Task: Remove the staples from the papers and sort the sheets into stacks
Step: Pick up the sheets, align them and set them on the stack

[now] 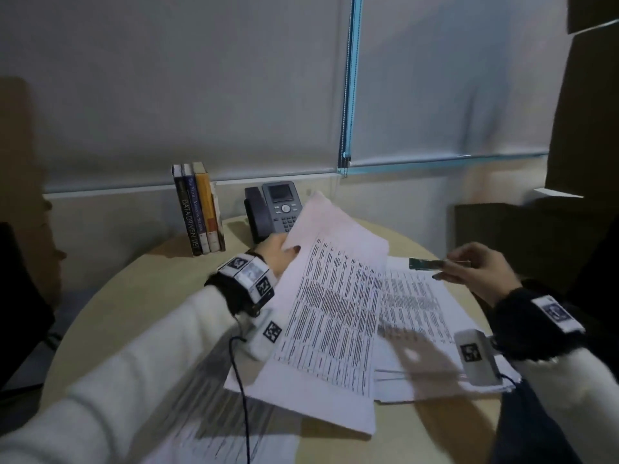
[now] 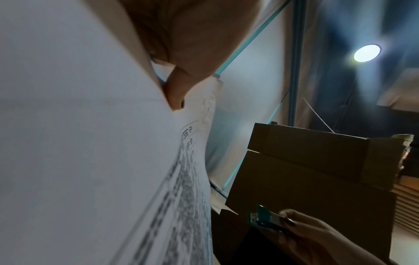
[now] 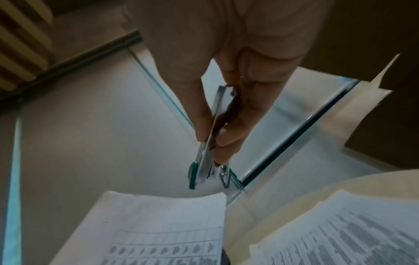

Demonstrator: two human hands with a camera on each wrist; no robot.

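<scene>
Above the bench's far half, my left hand pinches the lifted stapled sheets by their far corner; my right hand grips the staple remover, pointing left at them.

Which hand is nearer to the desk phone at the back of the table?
Left. The left hand grips lifted sheets just in front of the phone. The right hand holds a staple remover well off to the phone's right.
</scene>
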